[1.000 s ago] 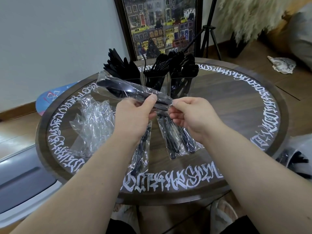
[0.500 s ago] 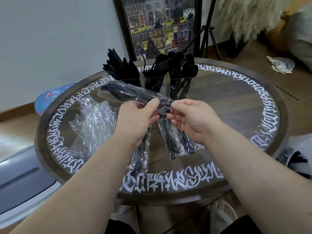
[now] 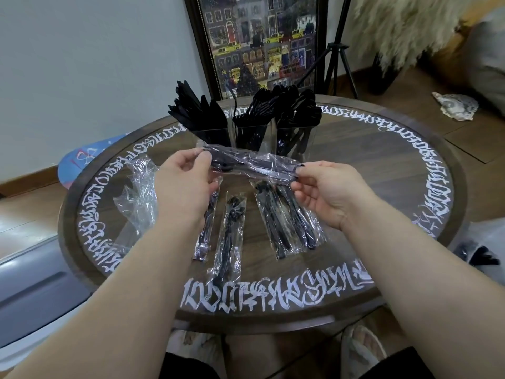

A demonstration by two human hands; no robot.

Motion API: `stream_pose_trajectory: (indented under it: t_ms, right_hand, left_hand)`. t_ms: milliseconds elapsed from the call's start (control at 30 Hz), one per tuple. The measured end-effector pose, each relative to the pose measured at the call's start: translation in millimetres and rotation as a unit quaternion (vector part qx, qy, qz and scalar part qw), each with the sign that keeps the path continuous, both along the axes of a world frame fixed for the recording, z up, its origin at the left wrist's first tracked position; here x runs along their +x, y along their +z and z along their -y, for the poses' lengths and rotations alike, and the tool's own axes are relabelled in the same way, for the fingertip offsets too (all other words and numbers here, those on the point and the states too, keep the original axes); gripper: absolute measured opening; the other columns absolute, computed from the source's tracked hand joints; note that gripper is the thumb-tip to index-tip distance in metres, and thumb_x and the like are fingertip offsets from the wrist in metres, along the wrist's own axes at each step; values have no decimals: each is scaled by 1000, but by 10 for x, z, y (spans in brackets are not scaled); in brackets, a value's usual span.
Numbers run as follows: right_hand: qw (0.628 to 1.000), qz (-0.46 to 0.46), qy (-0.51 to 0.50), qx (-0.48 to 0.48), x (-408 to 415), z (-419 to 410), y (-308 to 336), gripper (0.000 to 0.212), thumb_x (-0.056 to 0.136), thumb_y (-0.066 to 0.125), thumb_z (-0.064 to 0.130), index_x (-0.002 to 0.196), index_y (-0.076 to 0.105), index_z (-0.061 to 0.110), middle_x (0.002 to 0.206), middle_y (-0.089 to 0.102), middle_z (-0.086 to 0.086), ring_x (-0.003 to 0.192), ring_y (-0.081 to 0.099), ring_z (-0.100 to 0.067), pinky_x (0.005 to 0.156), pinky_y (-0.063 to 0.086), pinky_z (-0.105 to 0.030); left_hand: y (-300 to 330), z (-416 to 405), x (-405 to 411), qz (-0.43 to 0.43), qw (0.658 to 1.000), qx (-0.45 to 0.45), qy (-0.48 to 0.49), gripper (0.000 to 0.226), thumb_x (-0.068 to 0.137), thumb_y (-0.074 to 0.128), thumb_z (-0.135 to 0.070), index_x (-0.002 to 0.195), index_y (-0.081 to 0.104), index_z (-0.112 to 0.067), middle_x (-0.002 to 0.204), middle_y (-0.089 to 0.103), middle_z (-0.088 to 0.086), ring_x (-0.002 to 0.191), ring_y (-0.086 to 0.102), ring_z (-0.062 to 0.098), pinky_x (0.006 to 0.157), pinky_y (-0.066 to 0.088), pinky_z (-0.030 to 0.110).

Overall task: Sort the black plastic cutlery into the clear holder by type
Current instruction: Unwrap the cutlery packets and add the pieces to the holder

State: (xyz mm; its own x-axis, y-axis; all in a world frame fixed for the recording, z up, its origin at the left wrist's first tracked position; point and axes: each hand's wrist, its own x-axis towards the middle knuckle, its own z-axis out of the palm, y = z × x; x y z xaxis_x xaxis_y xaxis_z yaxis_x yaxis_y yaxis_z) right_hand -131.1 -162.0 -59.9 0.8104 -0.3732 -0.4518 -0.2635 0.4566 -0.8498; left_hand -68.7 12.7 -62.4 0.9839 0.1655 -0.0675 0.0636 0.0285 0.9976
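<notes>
Head view: inside the wrapped packet [image 3: 252, 166] the cutlery type is hard to make out; the left hand [image 3: 182, 187] and right hand [image 3: 326, 193] pinch its two ends above the table [image 3: 382, 170]; earlier they gripped closer together; four sealed packets [image 3: 276, 217] lie below; the clear holder [image 3: 254, 138] behind has three filled compartments.

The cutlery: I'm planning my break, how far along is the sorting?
Well along. The clear holder is full of knives, forks and spoons. Both hands, left and right, grip one sealed packet. Four more packets still lie on the table.
</notes>
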Motion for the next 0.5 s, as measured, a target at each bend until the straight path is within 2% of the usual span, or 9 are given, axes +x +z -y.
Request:
stream_pose_trajectory:
  t_ms: [133,233,367,433,500]
  right_hand:
    - [1000,-7,7,9,-7,70,1,13,91,54,0,81,55,9,66,56,-7,51,57,-13,47,47,-21]
    - [1000,-7,21,3,-20,116,4,13,91,55,1,82,57,9,58,57,-4,53,56,-12,46,47,-19]
    - [999,1,44,-21,-36,139,-6,13,90,58,-2,79,59,6,54,60,-3,53,58,-11,46,49,-17]
    - [998,7,47,-49,-39,144,-5,12,89,59,-3,80,61,5,57,60,-5,51,59,-10,46,50,-17]
    - [996,15,37,-78,-42,157,5,10,88,59,-4,81,62,4,58,59,-6,47,57,-8,45,48,-16]
  left_hand:
    - [-16,-62,19,26,994,102,-16,10,85,68,-22,76,70,-24,76,69,1,67,63,11,62,52,24]
    - [-46,-112,15,53,975,213,-43,13,87,64,-29,79,74,-26,70,70,-3,64,61,13,67,52,31]
    - [-41,-135,-13,82,956,278,-50,15,88,63,-27,76,70,-32,70,69,-10,67,63,12,74,55,34]
    - [-26,-130,-16,106,941,317,-50,13,89,63,-24,79,67,-31,70,67,-14,70,63,11,75,53,28]
    - [-22,-128,-13,122,930,344,-41,12,89,63,-22,82,66,-30,69,63,-19,69,61,5,70,45,12]
